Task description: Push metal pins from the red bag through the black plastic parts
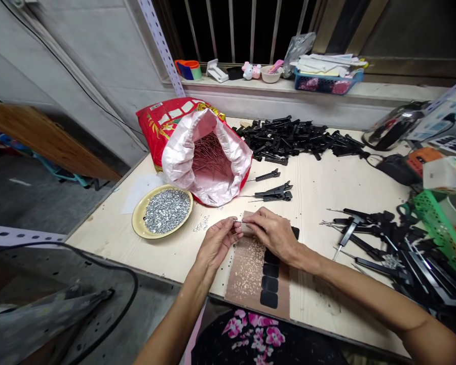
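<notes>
From my remote view, the left hand (218,242) and right hand (275,237) pinch a thin metal rod (240,221) between them, near the brown board's (245,303) far end. I judge it light, stiff and slick, best gripped by fingertips near its ends.

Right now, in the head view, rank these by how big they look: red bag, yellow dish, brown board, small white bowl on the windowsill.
Red bag
Brown board, partly hidden
Yellow dish
Small white bowl

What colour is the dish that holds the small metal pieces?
The dish is pale yellow; the head view shows it best.
</notes>
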